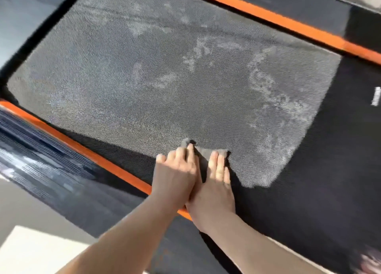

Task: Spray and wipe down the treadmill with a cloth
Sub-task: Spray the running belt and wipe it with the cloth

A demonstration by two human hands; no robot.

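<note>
Just right of the orange rail [88, 152], the left hand [175, 170], fingers [190, 151] bent and close together, and the right hand [216, 187], fingers straight and pressed together, are laid on the grey cloth [204, 153] on the belt [165, 78].

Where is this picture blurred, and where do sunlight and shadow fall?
Head view: motion blur streaks the dark side rail at left; sunlight brightens most of the textured grey treadmill belt, shadow covers its right part; left hand and right hand on the small grey cloth look sharper.
</note>
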